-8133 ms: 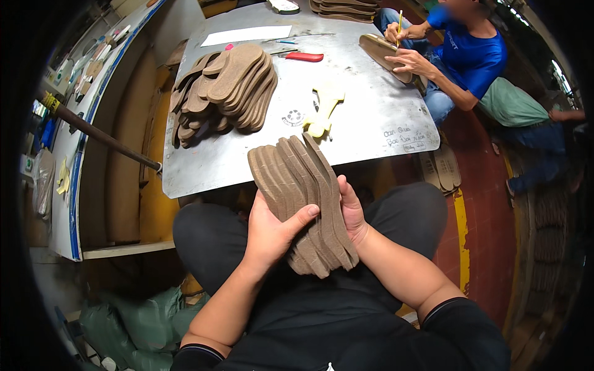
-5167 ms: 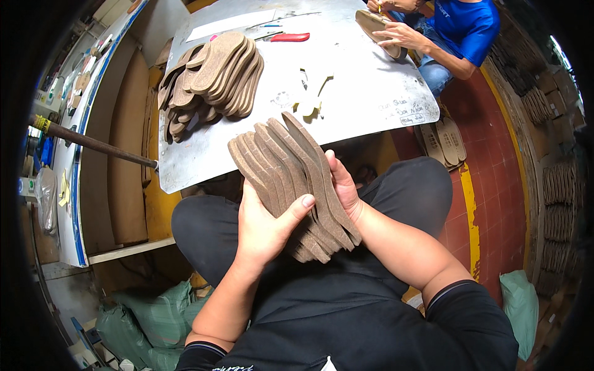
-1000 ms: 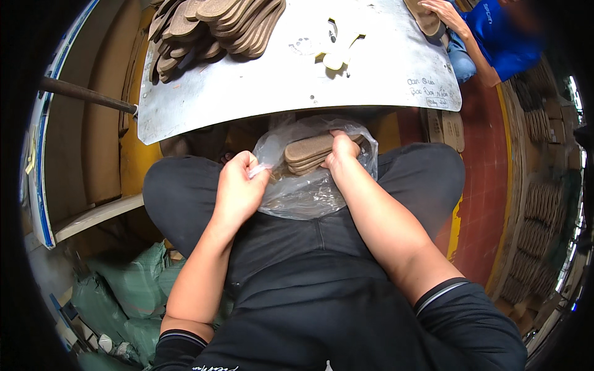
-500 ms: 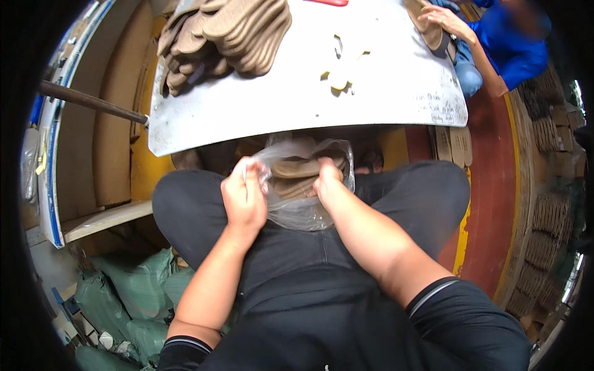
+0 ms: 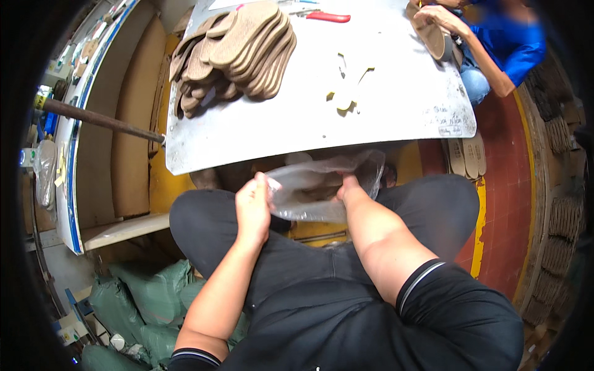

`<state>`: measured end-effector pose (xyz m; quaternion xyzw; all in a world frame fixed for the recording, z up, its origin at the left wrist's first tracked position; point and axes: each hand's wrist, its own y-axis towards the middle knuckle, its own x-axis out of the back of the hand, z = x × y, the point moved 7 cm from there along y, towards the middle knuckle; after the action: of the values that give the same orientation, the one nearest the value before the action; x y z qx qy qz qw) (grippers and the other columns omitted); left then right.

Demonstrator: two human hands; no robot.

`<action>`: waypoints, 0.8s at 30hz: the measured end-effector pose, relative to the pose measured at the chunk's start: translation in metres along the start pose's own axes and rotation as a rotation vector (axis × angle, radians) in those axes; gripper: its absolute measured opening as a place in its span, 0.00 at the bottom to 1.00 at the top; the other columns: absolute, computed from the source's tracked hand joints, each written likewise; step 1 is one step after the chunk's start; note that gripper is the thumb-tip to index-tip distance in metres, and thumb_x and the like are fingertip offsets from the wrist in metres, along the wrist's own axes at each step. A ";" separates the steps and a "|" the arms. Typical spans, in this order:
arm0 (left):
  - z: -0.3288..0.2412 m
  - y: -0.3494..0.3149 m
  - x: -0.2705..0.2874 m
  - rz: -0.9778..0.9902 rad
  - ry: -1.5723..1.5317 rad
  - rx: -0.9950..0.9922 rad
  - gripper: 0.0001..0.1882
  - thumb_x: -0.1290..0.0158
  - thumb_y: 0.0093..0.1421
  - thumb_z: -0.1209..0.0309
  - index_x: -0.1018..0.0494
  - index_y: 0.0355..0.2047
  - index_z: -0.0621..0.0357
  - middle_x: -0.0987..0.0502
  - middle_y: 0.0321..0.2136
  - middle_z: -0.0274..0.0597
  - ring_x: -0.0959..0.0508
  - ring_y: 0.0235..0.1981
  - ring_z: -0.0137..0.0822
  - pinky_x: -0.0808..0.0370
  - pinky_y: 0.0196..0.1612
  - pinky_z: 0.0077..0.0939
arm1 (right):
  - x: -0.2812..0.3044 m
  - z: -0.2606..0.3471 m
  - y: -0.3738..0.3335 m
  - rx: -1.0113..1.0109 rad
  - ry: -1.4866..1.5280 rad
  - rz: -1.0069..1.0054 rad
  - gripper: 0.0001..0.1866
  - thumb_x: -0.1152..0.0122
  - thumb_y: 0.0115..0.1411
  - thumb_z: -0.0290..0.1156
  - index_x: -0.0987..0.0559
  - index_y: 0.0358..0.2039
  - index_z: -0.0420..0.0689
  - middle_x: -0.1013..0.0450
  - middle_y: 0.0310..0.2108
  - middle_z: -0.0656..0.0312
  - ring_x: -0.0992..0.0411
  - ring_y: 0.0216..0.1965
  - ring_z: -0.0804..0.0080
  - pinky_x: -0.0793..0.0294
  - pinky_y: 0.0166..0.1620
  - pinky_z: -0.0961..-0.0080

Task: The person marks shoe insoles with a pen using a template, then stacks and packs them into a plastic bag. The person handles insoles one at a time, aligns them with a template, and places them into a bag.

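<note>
Over my lap a clear plastic bag [image 5: 303, 201] is stretched between my two hands, its mouth spread wide. My left hand [image 5: 252, 201] pinches the bag's left edge. On the other side, my right hand [image 5: 348, 187] grips the rim, thumb up, its fingers partly hidden by the plastic. Something brown shows blurred inside the bag; its shape cannot be made out now. Beyond the bag, at the table's far left, lies a thick pile of brown textured shoe soles [image 5: 247, 46].
The white table [image 5: 260, 130] has its edge just beyond my hands. On it lie a red-handled tool [image 5: 328, 17] and small yellowish scraps [image 5: 343, 99]. At right a person in blue holds a brown sole [image 5: 427, 37]. Green sacks [image 5: 154, 297] stand lower left; a metal bar [image 5: 102, 117] juts toward the table.
The bag has been pulled wider and flatter between my hands, and the brown soles seen inside it before are now mostly out of sight. The view has shifted slightly.
</note>
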<state>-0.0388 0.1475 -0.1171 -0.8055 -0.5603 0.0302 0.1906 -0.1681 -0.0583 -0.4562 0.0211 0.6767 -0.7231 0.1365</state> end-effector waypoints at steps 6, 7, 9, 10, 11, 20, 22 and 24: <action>-0.027 -0.013 -0.056 0.300 0.334 -0.211 0.21 0.45 0.83 0.62 0.14 0.35 0.60 0.28 0.20 0.23 0.33 0.25 0.17 0.36 0.28 0.24 | 0.059 0.014 0.115 0.330 -0.043 -0.056 0.37 0.40 0.75 0.47 0.28 0.75 0.33 0.29 0.77 0.52 0.32 0.76 0.59 0.34 0.77 0.59; -0.038 -0.009 -0.075 0.370 0.326 -0.270 0.19 0.43 0.81 0.62 0.14 0.35 0.60 0.28 0.19 0.25 0.32 0.24 0.18 0.34 0.28 0.26 | 0.087 0.045 0.121 0.461 -0.042 -0.344 0.26 0.38 0.73 0.48 0.13 0.62 0.45 0.15 0.61 0.52 0.18 0.61 0.52 0.22 0.67 0.52; -0.018 -0.006 -0.057 0.313 0.456 -0.214 0.16 0.39 0.79 0.62 0.15 0.35 0.61 0.27 0.19 0.28 0.30 0.24 0.20 0.31 0.29 0.27 | 0.063 0.017 0.094 0.349 -0.259 -0.385 0.25 0.39 0.74 0.48 0.12 0.60 0.44 0.15 0.60 0.50 0.18 0.60 0.50 0.22 0.67 0.51; -0.014 -0.005 -0.055 0.329 0.495 -0.172 0.15 0.38 0.78 0.63 0.15 0.36 0.61 0.26 0.19 0.29 0.30 0.24 0.21 0.30 0.30 0.28 | 0.059 0.019 0.082 0.321 -0.363 -0.399 0.25 0.39 0.74 0.48 0.12 0.59 0.43 0.15 0.60 0.49 0.18 0.60 0.49 0.22 0.66 0.51; -0.013 -0.004 -0.056 0.349 0.533 -0.139 0.14 0.37 0.77 0.63 0.16 0.36 0.61 0.25 0.20 0.31 0.29 0.25 0.22 0.29 0.31 0.28 | 0.057 0.028 0.069 0.300 -0.517 -0.395 0.25 0.40 0.75 0.48 0.11 0.58 0.43 0.15 0.59 0.48 0.17 0.60 0.48 0.22 0.66 0.51; 0.023 0.016 -0.054 0.259 0.299 -0.137 0.12 0.43 0.79 0.66 0.17 0.42 0.62 0.17 0.31 0.39 0.22 0.34 0.27 0.22 0.42 0.29 | -0.100 0.025 -0.193 0.424 -2.498 0.263 0.28 0.44 0.79 0.50 0.09 0.49 0.37 0.13 0.51 0.42 0.14 0.53 0.44 0.18 0.60 0.52; 0.028 0.019 -0.058 0.275 0.258 -0.081 0.13 0.45 0.80 0.67 0.17 0.42 0.63 0.16 0.33 0.38 0.20 0.36 0.27 0.22 0.45 0.29 | -0.149 0.036 -0.334 0.490 -2.329 0.406 0.29 0.40 0.78 0.52 0.09 0.45 0.34 0.12 0.41 0.45 0.11 0.43 0.53 0.14 0.51 0.57; 0.043 0.026 -0.063 0.286 0.181 -0.090 0.13 0.46 0.81 0.67 0.17 0.43 0.63 0.16 0.34 0.37 0.20 0.37 0.27 0.22 0.45 0.28 | -0.190 0.059 -0.427 0.708 -2.053 0.454 0.29 0.35 0.75 0.53 0.10 0.40 0.34 0.13 0.31 0.46 0.13 0.33 0.55 0.14 0.44 0.58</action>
<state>-0.0502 0.0942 -0.1762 -0.8841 -0.4214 -0.0407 0.1979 -0.0724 -0.0645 0.0051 -0.4266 -0.0223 -0.5079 0.7481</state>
